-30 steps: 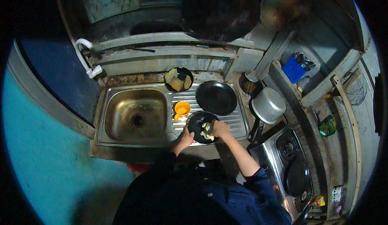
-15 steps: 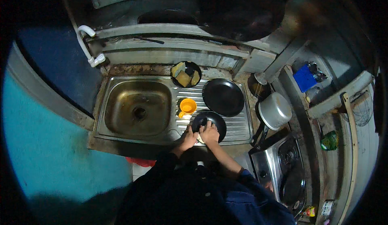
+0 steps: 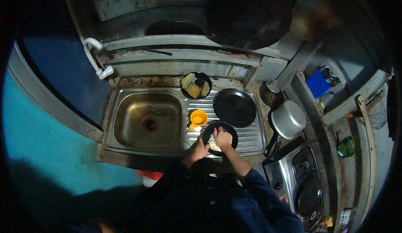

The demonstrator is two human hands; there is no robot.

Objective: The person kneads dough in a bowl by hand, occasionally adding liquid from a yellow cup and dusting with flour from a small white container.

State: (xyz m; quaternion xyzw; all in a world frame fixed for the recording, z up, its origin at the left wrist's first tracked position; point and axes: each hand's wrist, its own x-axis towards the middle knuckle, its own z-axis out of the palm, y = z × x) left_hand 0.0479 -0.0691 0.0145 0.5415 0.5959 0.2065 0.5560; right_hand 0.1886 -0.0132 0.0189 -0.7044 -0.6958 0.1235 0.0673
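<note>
In a small black bowl (image 3: 233, 143) on the ridged drainboard lies a pale lump of dough (image 3: 214, 144). My right hand (image 3: 223, 138) is closed over the dough and presses on it inside the bowl. My left hand (image 3: 199, 150) is at the bowl's near left rim, thumb and fingers around the edge. Just beyond it stands an orange mug (image 3: 198, 118), its handle toward me. A large black pan (image 3: 234, 107) lies flat behind the bowl to the right. Farther back, a black dish (image 3: 204, 79) holds several yellowish and greenish pieces.
To the left is a steel sink basin (image 3: 146, 111) with a white faucet (image 3: 93, 57) above it. A silver pot (image 3: 288, 119) and a dark-handled pan (image 3: 274, 144) stand at the right, near the stove (image 3: 307, 178). A blue container (image 3: 318, 83) of utensils sits farther right.
My left hand has drawn back slightly to the bowl's rim. My right hand has closed more over the dough, and more of the dough shows. The whole view has shifted slightly.
</note>
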